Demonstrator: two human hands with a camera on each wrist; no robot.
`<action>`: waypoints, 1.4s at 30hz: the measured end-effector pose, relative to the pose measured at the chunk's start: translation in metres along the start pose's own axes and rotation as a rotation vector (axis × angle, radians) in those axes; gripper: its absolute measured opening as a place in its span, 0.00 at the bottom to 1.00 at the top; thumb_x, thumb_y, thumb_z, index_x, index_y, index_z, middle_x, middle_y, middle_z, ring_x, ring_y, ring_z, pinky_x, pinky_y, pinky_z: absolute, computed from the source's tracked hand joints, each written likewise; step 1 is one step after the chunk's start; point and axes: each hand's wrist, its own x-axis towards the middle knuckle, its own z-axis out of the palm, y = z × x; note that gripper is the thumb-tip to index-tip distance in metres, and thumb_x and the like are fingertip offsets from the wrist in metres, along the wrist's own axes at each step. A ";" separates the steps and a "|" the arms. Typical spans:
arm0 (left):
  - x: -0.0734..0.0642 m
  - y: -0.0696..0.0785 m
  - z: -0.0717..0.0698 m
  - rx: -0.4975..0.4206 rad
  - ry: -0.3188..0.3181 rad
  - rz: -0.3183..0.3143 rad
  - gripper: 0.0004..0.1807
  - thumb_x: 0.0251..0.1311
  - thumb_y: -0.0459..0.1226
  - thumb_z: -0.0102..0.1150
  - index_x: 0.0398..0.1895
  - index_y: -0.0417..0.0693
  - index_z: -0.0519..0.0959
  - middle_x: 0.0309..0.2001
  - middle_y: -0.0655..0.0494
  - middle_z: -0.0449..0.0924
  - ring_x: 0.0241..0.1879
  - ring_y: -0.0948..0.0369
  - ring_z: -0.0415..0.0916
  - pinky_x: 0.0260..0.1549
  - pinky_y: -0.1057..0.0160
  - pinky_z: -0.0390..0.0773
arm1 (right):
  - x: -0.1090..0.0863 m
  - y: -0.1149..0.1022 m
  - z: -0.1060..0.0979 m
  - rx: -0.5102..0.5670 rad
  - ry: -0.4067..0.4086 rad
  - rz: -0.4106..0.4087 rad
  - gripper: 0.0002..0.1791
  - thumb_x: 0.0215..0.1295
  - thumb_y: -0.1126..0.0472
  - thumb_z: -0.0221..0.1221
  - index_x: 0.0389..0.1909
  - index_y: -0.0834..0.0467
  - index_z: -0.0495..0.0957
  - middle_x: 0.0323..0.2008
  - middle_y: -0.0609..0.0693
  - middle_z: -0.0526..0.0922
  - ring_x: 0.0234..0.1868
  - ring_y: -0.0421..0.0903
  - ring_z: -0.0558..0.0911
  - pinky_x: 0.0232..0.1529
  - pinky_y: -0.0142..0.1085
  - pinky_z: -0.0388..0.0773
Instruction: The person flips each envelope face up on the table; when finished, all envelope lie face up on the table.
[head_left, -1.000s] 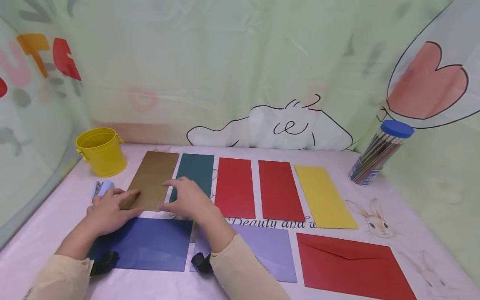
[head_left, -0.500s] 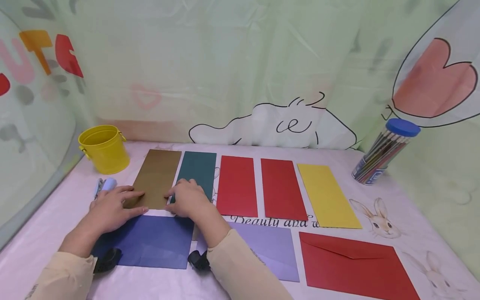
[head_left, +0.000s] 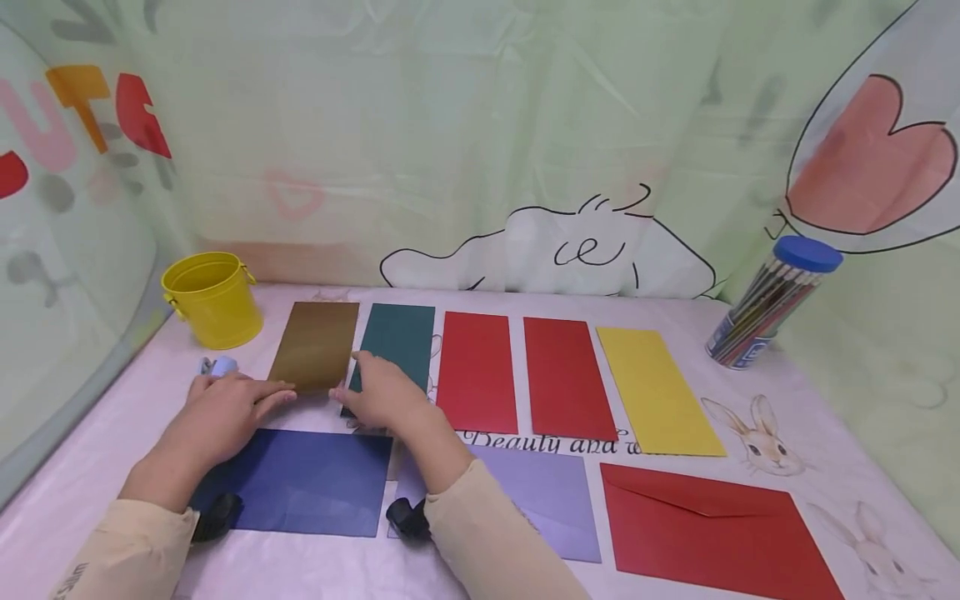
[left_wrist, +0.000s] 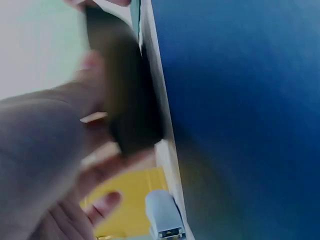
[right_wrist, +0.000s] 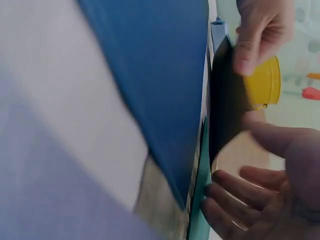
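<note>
A flat brown envelope (head_left: 315, 342) lies at the left of the back row in the head view, its near edge raised off the table. My left hand (head_left: 225, 417) pinches that edge near its left corner, thumb on top and fingers beneath in the left wrist view. By the right edge of the brown envelope, my right hand (head_left: 386, 392) is held with thumb and fingers spread, over part of a dark green envelope (head_left: 405, 337). Whether it touches the brown one I cannot tell. Closer to me lies a dark blue envelope (head_left: 307, 483), with a light purple envelope (head_left: 540, 500) beside it.
Two upright red envelopes (head_left: 477, 371) and a yellow one (head_left: 660, 392) continue the back row. A red flapped envelope (head_left: 712, 525) lies front right. A yellow bucket (head_left: 217, 308), a pale blue stapler-like object (left_wrist: 162, 212) and a pencil tub (head_left: 772, 308) stand around.
The brown envelope's near edge has risen from the table in my left hand. My right hand first moved in at its right edge, then its fingers spread again.
</note>
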 end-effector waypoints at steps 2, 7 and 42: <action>0.001 0.002 -0.001 0.008 0.065 0.025 0.19 0.72 0.45 0.56 0.56 0.42 0.82 0.46 0.42 0.85 0.50 0.40 0.79 0.52 0.35 0.61 | -0.001 0.002 -0.003 0.090 0.007 0.006 0.40 0.70 0.41 0.59 0.76 0.56 0.62 0.63 0.51 0.77 0.63 0.47 0.76 0.61 0.43 0.73; 0.002 0.011 -0.004 -0.021 0.325 0.115 0.17 0.70 0.34 0.58 0.56 0.33 0.74 0.33 0.39 0.84 0.32 0.42 0.83 0.43 0.41 0.76 | -0.006 0.006 -0.007 0.132 -0.019 -0.035 0.40 0.69 0.36 0.58 0.76 0.51 0.63 0.64 0.49 0.76 0.64 0.46 0.75 0.61 0.44 0.73; 0.010 0.000 -0.002 -0.215 -0.112 -0.118 0.37 0.61 0.49 0.64 0.69 0.37 0.70 0.60 0.18 0.63 0.58 0.27 0.60 0.49 0.27 0.66 | -0.011 0.020 -0.007 -0.077 -0.161 -0.174 0.24 0.69 0.51 0.64 0.63 0.55 0.79 0.67 0.48 0.73 0.70 0.49 0.66 0.65 0.35 0.67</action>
